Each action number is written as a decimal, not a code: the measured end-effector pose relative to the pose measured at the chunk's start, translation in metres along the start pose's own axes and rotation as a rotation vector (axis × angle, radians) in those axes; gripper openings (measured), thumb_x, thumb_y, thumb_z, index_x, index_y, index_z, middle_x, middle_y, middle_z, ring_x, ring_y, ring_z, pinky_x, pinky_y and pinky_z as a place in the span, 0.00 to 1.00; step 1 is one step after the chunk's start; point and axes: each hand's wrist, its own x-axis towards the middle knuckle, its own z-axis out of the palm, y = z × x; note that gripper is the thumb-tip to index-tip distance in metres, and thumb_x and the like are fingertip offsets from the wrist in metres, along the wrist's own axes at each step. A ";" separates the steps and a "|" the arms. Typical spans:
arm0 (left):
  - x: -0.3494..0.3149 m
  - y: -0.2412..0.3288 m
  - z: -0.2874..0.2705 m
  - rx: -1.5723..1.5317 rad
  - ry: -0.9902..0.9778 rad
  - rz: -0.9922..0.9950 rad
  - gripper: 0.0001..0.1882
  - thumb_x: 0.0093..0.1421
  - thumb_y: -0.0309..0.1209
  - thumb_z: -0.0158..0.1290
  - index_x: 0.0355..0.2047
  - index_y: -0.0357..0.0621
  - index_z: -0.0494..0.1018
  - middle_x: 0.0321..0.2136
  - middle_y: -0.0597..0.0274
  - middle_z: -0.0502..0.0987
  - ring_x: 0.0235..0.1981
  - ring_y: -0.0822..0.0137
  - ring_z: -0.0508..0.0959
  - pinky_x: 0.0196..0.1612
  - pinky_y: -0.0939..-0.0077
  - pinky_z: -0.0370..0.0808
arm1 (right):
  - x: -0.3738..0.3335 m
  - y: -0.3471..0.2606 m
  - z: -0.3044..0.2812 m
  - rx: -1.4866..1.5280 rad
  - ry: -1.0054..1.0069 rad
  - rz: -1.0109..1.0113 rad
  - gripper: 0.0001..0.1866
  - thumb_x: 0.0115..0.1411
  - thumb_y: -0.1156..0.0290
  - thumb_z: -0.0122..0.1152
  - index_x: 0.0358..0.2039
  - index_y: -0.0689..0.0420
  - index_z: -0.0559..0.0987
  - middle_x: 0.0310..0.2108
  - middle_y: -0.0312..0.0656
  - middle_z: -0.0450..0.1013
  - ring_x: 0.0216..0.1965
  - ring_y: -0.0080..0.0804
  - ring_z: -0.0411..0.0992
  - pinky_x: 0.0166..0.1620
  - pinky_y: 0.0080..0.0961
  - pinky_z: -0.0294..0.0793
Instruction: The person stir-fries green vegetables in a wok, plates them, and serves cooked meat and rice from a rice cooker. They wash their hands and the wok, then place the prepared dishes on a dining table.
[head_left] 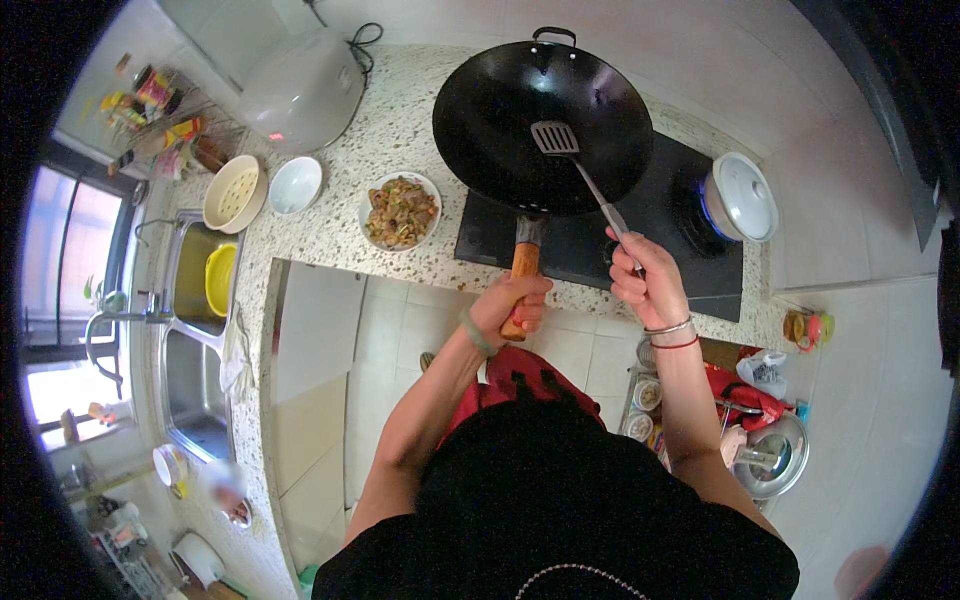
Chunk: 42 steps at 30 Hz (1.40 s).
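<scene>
A large black wok [490, 120] is over the left part of the black cooktop [690, 265], its inside dark with no food that I can make out. My left hand [505, 305] is closed round the wok's wooden handle [526, 258]. In my right hand [650, 270] is the grip of a slotted metal spatula [590, 183], its slotted head inside the wok. Left of the wok, a white plate [436, 225] holds cooked meat pieces with green bits [402, 210] on the speckled counter.
A white lidded pot [742, 198] sits over a blue flame at the cooktop's right. Leftward are a white bowl [296, 185], a cream strainer basket [236, 195], a rice cooker [305, 90] and a double sink [195, 390] with a yellow basin [220, 280]. A wire rack [185, 130] holds bottles.
</scene>
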 end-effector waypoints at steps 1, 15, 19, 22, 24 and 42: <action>-0.012 0.000 0.000 0.006 0.015 0.032 0.07 0.57 0.27 0.51 0.27 0.46 0.62 0.13 0.74 0.59 0.09 0.81 0.57 0.10 0.85 0.56 | -0.002 0.007 0.009 -0.009 -0.009 -0.004 0.11 0.63 0.67 0.48 0.43 0.59 0.71 0.19 0.29 0.58 0.13 0.12 0.49 0.14 0.12 0.44; -0.245 -0.044 -0.089 -0.113 0.294 0.433 0.08 0.56 0.26 0.50 0.29 0.46 0.60 0.14 0.72 0.59 0.08 0.80 0.57 0.09 0.83 0.54 | -0.031 0.168 0.179 -0.192 -0.488 0.277 0.14 0.65 0.68 0.43 0.48 0.59 0.68 0.23 0.35 0.66 0.15 0.18 0.56 0.19 0.18 0.53; -0.315 -0.072 -0.119 -0.190 0.411 0.589 0.08 0.56 0.26 0.50 0.30 0.46 0.60 0.14 0.72 0.59 0.08 0.80 0.57 0.10 0.83 0.55 | -0.047 0.223 0.236 -0.282 -0.641 0.392 0.13 0.65 0.66 0.43 0.45 0.60 0.69 0.28 0.39 0.71 0.18 0.20 0.62 0.20 0.19 0.61; -0.359 -0.084 -0.137 -0.278 0.465 0.665 0.08 0.56 0.26 0.50 0.30 0.47 0.60 0.14 0.72 0.59 0.08 0.80 0.57 0.11 0.83 0.55 | -0.056 0.257 0.281 -0.391 -0.710 0.402 0.13 0.65 0.66 0.42 0.42 0.61 0.69 0.32 0.43 0.72 0.22 0.24 0.68 0.25 0.22 0.69; -0.387 -0.095 -0.151 -0.342 0.494 0.712 0.08 0.56 0.26 0.50 0.30 0.47 0.60 0.14 0.72 0.59 0.08 0.81 0.57 0.11 0.83 0.55 | -0.063 0.284 0.309 -0.408 -0.749 0.463 0.14 0.65 0.66 0.41 0.42 0.63 0.69 0.36 0.47 0.73 0.29 0.28 0.72 0.31 0.26 0.75; -0.475 -0.088 -0.268 -0.663 0.633 1.033 0.07 0.57 0.25 0.50 0.30 0.47 0.62 0.13 0.73 0.58 0.09 0.81 0.57 0.10 0.85 0.56 | 0.092 0.425 0.535 -0.679 -0.802 0.000 0.14 0.62 0.62 0.49 0.34 0.59 0.77 0.29 0.34 0.75 0.25 0.20 0.70 0.28 0.16 0.70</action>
